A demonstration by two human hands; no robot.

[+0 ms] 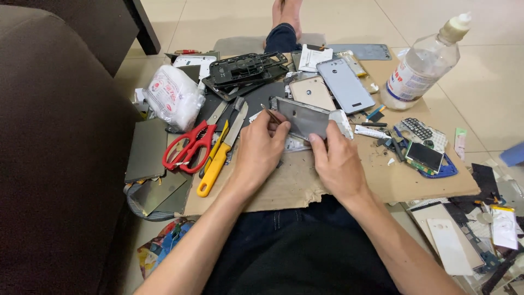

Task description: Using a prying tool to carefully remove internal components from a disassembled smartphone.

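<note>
I sit on the floor with a cardboard sheet (415, 183) across my lap. My right hand (337, 161) grips the near edge of a grey phone back housing (303, 116), holding it tilted up. My left hand (259, 146) pinches a thin metal tool (271, 114) whose tip rests at the housing's left edge. Red-handled scissors (188, 147) and a yellow-handled knife (217, 161) lie just left of my left hand.
A clear plastic bottle (420, 68) stands at the far right. Phone back covers (345, 84), a black phone frame (245, 68), a small circuit board with screen (424, 157), a white plastic bag (173, 95) and loose parts lie around. A dark sofa (60, 147) borders the left.
</note>
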